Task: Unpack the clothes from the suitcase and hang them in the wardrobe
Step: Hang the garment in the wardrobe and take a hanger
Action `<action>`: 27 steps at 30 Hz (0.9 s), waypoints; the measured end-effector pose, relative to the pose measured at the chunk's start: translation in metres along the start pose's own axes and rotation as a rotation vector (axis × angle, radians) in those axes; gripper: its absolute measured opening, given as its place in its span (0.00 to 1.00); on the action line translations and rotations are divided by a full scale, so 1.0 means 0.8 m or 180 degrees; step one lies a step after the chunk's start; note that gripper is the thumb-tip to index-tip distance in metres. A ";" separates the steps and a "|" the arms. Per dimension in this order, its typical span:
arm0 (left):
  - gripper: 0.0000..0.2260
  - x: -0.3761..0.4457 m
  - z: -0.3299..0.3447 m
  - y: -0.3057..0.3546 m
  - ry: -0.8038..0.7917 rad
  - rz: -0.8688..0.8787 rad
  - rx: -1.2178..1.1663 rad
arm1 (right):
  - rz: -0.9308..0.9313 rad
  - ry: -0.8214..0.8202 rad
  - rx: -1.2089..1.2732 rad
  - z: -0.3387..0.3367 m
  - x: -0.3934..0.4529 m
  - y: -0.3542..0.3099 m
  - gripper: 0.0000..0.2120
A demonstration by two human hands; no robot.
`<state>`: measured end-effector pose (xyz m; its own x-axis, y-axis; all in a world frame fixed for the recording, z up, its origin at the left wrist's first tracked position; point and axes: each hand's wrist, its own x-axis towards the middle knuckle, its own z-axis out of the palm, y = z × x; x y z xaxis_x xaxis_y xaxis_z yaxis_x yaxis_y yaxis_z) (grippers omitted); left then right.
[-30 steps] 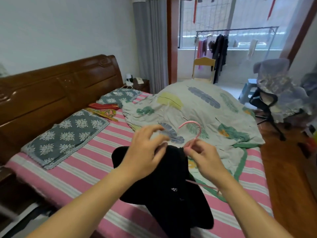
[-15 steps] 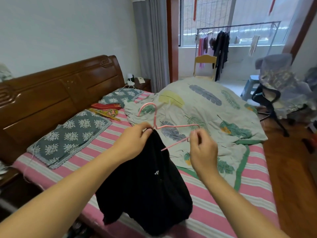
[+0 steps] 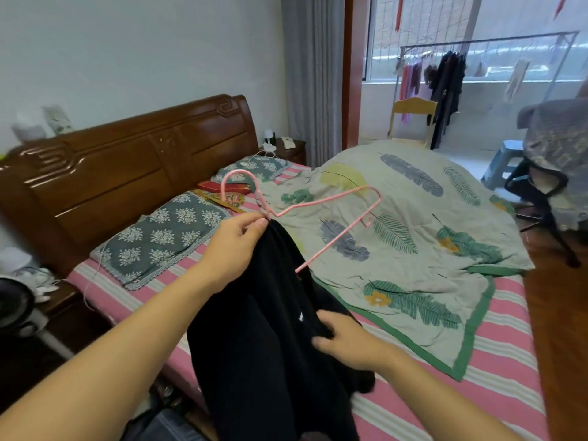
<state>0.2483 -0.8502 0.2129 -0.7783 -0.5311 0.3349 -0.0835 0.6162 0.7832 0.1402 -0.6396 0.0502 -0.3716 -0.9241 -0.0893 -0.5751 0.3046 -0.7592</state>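
Since half a second ago: right hand (image 3: pixel 353 343) off the hanger's end and down onto the cloth; hanger raised and tipped, its right half now bare.

Head view, items:

1. Pink wire hanger (image 3: pixel 321 203). Held up over the near-left edge of the bed (image 3: pixel 496 351), hook toward the headboard (image 3: pixel 133 167). Left shoulder buried in the garment, right shoulder and lower bar exposed; judged half-threaded.

2. Black garment (image 3: pixel 267 338). Hangs from the hanger's neck down past the bed's near edge and out of frame. Small white mark on the front. Gathered rather than spread, probably because only one shoulder is seated.

3. Left hand (image 3: pixel 237 246). Thumb and forefinger pinch the hanger's neck together with the collar, likely to keep the cloth from sliding off.

4. Right hand. Fingers curled into a fold of the garment at mid-height, seemingly to draw it toward the bare arm.

5. Leaf-print quilt (image 3: pixel 413 218), heaped across the far half of the bed; two floral pillows (image 3: pixel 162 237) along the headboard edge.

Suitcase and wardrobe: not in view.
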 end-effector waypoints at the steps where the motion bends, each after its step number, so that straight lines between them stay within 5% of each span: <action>1: 0.09 -0.001 -0.015 -0.008 0.0079 0.0085 0.0063 | 0.0050 -0.0211 -0.0631 -0.006 -0.008 0.022 0.10; 4: 0.09 -0.011 -0.065 -0.043 -0.0270 0.0330 0.0768 | -0.0130 0.0736 -0.1932 -0.066 -0.025 0.093 0.29; 6: 0.21 -0.029 -0.085 -0.063 -0.0725 0.0497 0.1486 | -0.0236 0.1098 -0.2131 -0.129 -0.021 0.116 0.36; 9: 0.29 -0.043 -0.084 -0.075 -0.0934 0.0760 0.1975 | -0.0239 0.1466 -0.1895 -0.194 -0.015 0.052 0.21; 13: 0.18 -0.038 -0.065 -0.052 -0.0699 0.0901 0.1943 | -0.1162 0.1964 -0.1656 -0.181 0.003 -0.054 0.09; 15: 0.16 -0.038 -0.058 -0.045 -0.0515 0.0869 0.1767 | -0.1509 0.1968 -0.0970 -0.154 0.013 -0.091 0.09; 17: 0.15 -0.039 -0.055 -0.035 -0.0347 0.0864 0.1586 | -0.1237 0.1598 -0.0800 -0.135 0.024 -0.099 0.15; 21: 0.14 -0.042 -0.063 -0.028 -0.0194 0.0974 0.1533 | -0.0204 0.1113 -0.2064 -0.133 0.029 -0.081 0.16; 27: 0.15 -0.048 -0.057 -0.014 -0.0241 0.1155 0.1619 | -0.1114 0.1459 -0.1940 -0.092 0.053 -0.144 0.15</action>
<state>0.3072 -0.8629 0.2152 -0.8529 -0.2050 0.4801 -0.0769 0.9589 0.2730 0.1374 -0.6967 0.1813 -0.2821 -0.8433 0.4575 -0.9566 0.2108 -0.2012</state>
